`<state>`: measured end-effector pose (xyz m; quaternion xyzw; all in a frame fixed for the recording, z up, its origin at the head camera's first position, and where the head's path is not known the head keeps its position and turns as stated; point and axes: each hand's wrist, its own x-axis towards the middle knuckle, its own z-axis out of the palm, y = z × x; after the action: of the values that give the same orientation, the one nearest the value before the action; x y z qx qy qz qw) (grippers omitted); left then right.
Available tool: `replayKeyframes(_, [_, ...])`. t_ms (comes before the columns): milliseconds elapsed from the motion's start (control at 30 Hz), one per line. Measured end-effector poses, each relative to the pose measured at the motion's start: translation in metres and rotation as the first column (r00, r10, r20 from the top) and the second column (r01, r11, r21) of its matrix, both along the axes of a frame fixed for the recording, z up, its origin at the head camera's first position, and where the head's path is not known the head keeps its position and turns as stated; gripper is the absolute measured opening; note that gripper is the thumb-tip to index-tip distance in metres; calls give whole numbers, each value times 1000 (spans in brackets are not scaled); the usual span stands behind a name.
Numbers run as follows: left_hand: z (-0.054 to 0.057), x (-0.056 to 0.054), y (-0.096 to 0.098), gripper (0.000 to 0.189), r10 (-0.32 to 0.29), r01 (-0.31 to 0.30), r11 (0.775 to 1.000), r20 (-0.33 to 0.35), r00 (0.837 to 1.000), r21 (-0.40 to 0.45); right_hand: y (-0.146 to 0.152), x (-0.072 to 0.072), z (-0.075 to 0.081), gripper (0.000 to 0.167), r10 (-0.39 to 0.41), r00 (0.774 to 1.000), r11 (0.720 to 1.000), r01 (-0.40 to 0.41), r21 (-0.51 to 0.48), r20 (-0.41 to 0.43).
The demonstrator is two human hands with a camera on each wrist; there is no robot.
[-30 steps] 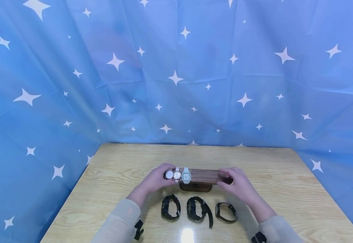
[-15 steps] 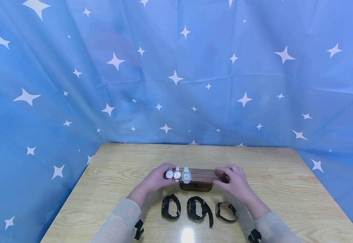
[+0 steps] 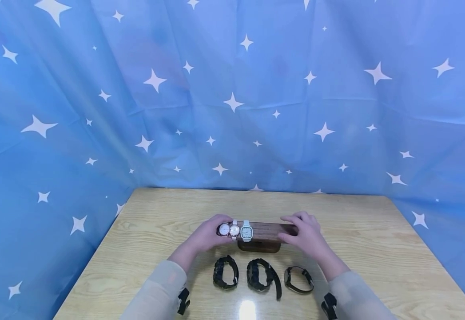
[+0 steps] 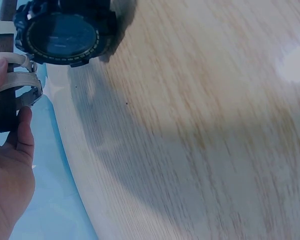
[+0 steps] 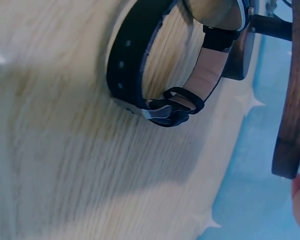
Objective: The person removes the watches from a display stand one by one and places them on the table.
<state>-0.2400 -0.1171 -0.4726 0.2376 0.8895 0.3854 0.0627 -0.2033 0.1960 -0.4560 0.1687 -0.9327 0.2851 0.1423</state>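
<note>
A dark wooden watch stand [image 3: 266,232] stands in the middle of the table, its long bar level on a base. My left hand [image 3: 210,233] grips the bar's left end, fingers and thumb on opposite sides. Beside that hand, two white-strapped watches with round dials, the nearer one a small round-dial watch [image 3: 234,230], sit on the bar. A pale green square watch [image 3: 246,232] sits just right of them. My right hand [image 3: 306,233] holds the bar's right end between thumb and fingers; in the right wrist view, only a fingertip [image 5: 299,189] and part of that hand show.
Before the stand lie a black chunky watch [image 3: 225,272], a second black watch [image 3: 259,274] with its strap trailing, and a slim dark-strapped watch [image 3: 298,280]. The wooden table [image 3: 168,209] ends at a blue star-printed cloth [image 3: 232,133].
My right hand has slid left along the bar's right end. The left hand keeps its hold, and the watches stay where they were.
</note>
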Motion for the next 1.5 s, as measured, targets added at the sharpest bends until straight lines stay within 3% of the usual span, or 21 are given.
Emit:
replayKeyframes(233, [-1, 0, 0, 58, -9, 9, 1000, -39, 999, 4, 0, -4, -2, 50, 19, 999, 1000, -19, -4, 40])
replayKeyframes(833, [0, 2, 0, 59, -15, 15, 1000, -28, 1000, 27, 2, -5, -11, 54, 43, 991, 999, -41, -19, 128])
replayKeyframes(1133, [-11, 1, 1, 65, 11, -11, 999, 1, 1000, 54, 4, -4, -20, 53, 34, 994, 999, -32, -21, 108])
replayKeyframes(1267, [-12, 1, 2, 68, 18, -19, 998, 8, 1000, 57, 5, -4, -21, 53, 29, 995, 999, -28, -19, 96])
replayKeyframes(1500, [-11, 0, -1, 74, 39, -46, 995, 84, 996, 84, 4, -3, -20, 53, 32, 996, 999, -30, -26, 85])
